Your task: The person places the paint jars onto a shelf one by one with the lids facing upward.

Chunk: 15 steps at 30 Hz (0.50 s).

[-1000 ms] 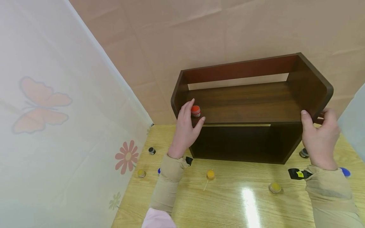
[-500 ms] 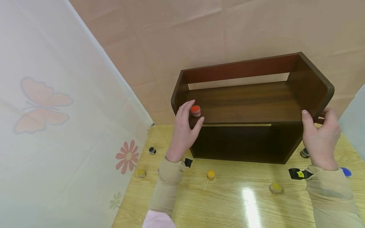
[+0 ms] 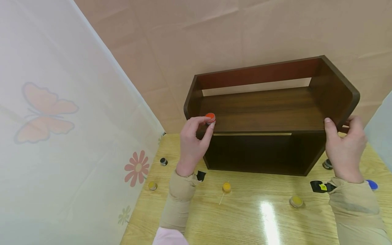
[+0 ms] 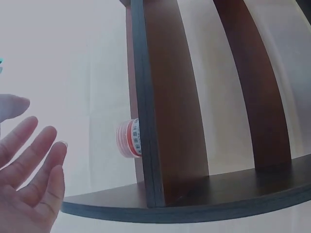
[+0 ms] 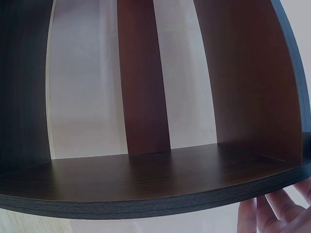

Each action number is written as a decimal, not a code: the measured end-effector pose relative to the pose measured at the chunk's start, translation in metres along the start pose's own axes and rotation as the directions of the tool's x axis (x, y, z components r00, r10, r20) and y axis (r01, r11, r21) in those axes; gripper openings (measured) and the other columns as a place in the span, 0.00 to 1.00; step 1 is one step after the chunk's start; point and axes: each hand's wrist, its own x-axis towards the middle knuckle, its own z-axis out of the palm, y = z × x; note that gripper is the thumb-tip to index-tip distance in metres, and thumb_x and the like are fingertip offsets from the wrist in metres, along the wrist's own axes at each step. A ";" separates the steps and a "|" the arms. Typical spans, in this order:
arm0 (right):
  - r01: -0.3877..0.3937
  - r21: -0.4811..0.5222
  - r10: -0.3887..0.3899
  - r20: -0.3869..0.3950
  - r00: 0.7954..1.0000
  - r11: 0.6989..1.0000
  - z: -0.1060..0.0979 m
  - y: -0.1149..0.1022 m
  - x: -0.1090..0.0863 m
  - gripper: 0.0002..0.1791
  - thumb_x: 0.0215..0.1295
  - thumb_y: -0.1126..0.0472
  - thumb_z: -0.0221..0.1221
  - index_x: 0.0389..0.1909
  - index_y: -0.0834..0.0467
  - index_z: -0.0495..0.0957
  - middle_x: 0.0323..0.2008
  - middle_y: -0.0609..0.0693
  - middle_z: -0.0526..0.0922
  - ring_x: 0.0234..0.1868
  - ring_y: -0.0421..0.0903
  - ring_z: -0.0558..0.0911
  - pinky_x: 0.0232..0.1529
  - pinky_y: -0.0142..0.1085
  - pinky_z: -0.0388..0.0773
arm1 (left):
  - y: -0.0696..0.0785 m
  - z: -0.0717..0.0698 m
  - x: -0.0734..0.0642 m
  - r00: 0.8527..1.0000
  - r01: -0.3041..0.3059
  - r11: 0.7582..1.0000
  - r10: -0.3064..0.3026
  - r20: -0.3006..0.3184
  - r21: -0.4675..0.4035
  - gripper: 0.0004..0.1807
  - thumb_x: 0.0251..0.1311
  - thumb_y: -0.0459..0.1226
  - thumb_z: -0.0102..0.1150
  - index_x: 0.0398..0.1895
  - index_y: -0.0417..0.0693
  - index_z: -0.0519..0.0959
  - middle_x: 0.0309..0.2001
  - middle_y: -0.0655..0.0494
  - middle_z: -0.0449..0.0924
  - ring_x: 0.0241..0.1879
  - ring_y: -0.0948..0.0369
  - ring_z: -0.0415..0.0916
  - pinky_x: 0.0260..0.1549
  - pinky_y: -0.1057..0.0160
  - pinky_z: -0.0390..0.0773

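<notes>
The left hand [image 3: 193, 144] was loosely open, holding nothing, thumb and forefinger close to the red-lidded jar [image 4: 129, 140] on the upper board of the brown shelf [image 3: 260, 105]. The right hand [image 3: 345, 149] gripped the shelf's side. Between the hands, nearer the person, a yellow-topped jar [image 3: 296, 201] sat on the surface [image 3: 242, 221].

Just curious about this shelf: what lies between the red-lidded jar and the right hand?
Only bare brown shelf, seen in the head view, stretches from the red-lidded jar to the right hand.
</notes>
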 end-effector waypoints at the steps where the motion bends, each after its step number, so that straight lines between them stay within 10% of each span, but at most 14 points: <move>1: -0.001 -0.002 0.001 0.000 1.000 1.000 0.000 0.000 0.000 0.12 0.70 0.53 0.60 0.52 0.45 0.77 0.42 0.28 0.70 0.39 0.26 0.69 0.41 0.27 0.61 | 0.000 -0.001 -0.001 1.000 -0.001 1.000 0.001 -0.007 0.002 0.10 0.64 0.33 0.67 0.45 0.38 0.83 0.43 0.50 0.84 0.41 0.51 0.80 0.42 0.54 0.81; 15: 0.003 0.004 -0.003 0.003 1.000 1.000 0.002 -0.001 -0.001 0.10 0.70 0.53 0.60 0.51 0.44 0.77 0.41 0.28 0.70 0.38 0.26 0.69 0.42 0.27 0.61 | -0.007 -0.022 -0.011 0.988 0.067 0.995 -0.056 -0.144 0.068 0.04 0.62 0.34 0.69 0.37 0.43 0.86 0.34 0.54 0.86 0.31 0.55 0.79 0.33 0.55 0.77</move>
